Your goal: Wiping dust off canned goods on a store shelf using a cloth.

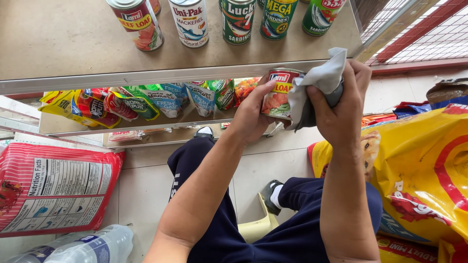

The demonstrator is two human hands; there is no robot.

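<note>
While the left hand clasps a red-labelled can just below the shelf's front edge, the right hand, closed on a grey cloth, seems mid-wipe, its next stroke needing the can turned.

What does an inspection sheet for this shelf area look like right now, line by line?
Surface: tan shelf top, metal edge.
Job's things: red-labelled can; grey cloth pressed against it.
Clutter: five upright cans on the shelf; sachets on the lower shelf.
Grippers: left hand holds the can; right hand grips the cloth.
Cables: nothing seen.
Surroundings: tiled floor, yellow sack, red-striped bag, plastic bottles.
</note>
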